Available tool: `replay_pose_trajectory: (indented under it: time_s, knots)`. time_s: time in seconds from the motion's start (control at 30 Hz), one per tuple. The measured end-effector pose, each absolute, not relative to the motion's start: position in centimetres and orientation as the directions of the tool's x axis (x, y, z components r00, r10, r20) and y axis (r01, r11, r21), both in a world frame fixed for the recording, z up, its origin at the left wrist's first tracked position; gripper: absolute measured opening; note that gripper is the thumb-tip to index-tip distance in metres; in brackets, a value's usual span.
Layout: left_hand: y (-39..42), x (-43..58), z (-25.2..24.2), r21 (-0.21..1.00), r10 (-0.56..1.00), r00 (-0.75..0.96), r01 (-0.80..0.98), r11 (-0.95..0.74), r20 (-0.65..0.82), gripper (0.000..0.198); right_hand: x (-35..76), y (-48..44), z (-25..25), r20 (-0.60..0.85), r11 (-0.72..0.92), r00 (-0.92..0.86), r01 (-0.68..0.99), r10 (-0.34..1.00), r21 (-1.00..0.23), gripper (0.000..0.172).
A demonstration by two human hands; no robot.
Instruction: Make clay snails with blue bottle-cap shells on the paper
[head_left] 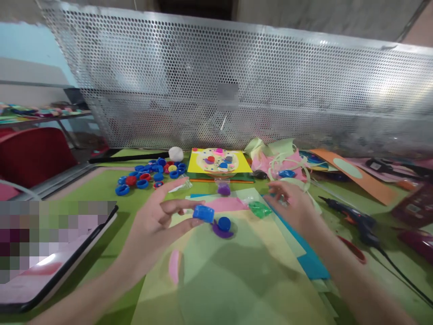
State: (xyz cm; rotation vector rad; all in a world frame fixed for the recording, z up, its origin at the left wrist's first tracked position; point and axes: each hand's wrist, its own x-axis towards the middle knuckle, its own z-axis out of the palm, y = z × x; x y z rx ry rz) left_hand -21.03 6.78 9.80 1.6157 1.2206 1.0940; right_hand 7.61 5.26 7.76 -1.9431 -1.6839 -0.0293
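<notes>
One clear packet (254, 204) holds a green lump (261, 210); left fingers (181, 206) pinch a blue block (203, 213), right fingers (280, 188) parted.

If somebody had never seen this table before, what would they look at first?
Probably the shiny blue piece in front, pinched between the thumb and fingers of the left hand. Next, maybe the bright yellow card with its colourful decorations, at the back of the table, and the heap of mostly blue and red rings left of it. Behind everything stands a big silvery screen full of little holes.
</notes>
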Motion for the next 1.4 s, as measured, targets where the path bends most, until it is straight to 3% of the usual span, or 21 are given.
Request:
replay_pose_trajectory:
  time_s: [0.07,0.17,0.33,0.47,0.57,0.63,0.67,0.73,0.87,1.1,1.2,1.3,1.4]
  knots:
    - [6.7,-20.9,9.6,0.950,0.973,0.187,0.258,-0.179,0.132,0.068,3.3,4.8,7.2,0.365,0.231,-0.058,0.862,0.929,-0.451,0.038]
    - [6.3,-20.5,9.1,0.962,0.962,0.247,0.216,-0.168,0.112,0.067,-0.3,3.6,6.8,0.482,0.474,-0.205,0.694,0.852,-0.542,0.042]
    - [5.6,-19.6,8.1,0.993,0.939,0.339,0.081,-0.084,0.052,0.062,-0.9,2.8,6.4,0.605,0.581,-0.189,0.593,0.773,-0.557,0.026]
    - [5.9,-19.9,8.3,0.966,0.934,0.355,0.222,-0.135,0.049,0.075,-0.5,2.8,6.1,0.624,0.585,-0.140,0.548,0.768,-0.597,0.012]
    - [6.8,-21.3,9.1,0.764,0.943,0.322,0.586,-0.270,0.086,0.077,0.0,2.7,6.0,0.530,0.471,-0.039,0.518,0.847,-0.714,0.012]
    - [7.3,-22.4,9.5,0.494,0.957,0.284,0.826,-0.271,0.050,0.048,0.5,2.6,6.2,0.421,0.377,-0.013,0.470,0.907,-0.798,0.012]
    - [7.4,-22.8,9.7,0.384,0.960,0.281,0.886,-0.261,0.004,0.038,0.7,2.6,6.3,0.370,0.339,-0.018,0.442,0.929,-0.830,0.012]
    - [7.5,-23.4,9.7,0.281,0.943,0.307,0.923,-0.262,-0.128,0.043,0.9,2.6,6.6,0.289,0.282,-0.043,0.393,0.956,-0.875,0.012]
    - [6.8,-23.6,8.7,0.290,0.893,0.380,0.906,-0.308,-0.239,0.043,0.5,2.4,6.4,0.137,0.172,-0.132,0.305,0.982,-0.937,0.012]
    - [6.9,-24.4,7.8,0.356,0.855,0.447,0.869,-0.345,-0.263,0.039,-0.5,1.9,5.2,-0.165,-0.080,-0.283,0.290,0.945,-0.954,0.015]
    - [7.3,-23.9,9.0,0.398,0.874,0.431,0.859,-0.322,-0.223,0.039,-0.5,1.8,5.2,-0.167,-0.079,-0.286,0.296,0.944,-0.952,0.014]
    - [7.3,-22.9,10.2,0.562,0.879,0.458,0.765,-0.314,-0.131,0.031,-0.4,1.6,5.5,-0.087,-0.004,-0.284,0.280,0.955,-0.960,0.015]
    - [6.8,-22.0,10.7,0.677,0.873,0.465,0.691,-0.253,-0.148,0.027,-0.3,1.3,5.8,0.026,0.090,-0.266,0.231,0.964,-0.969,0.017]
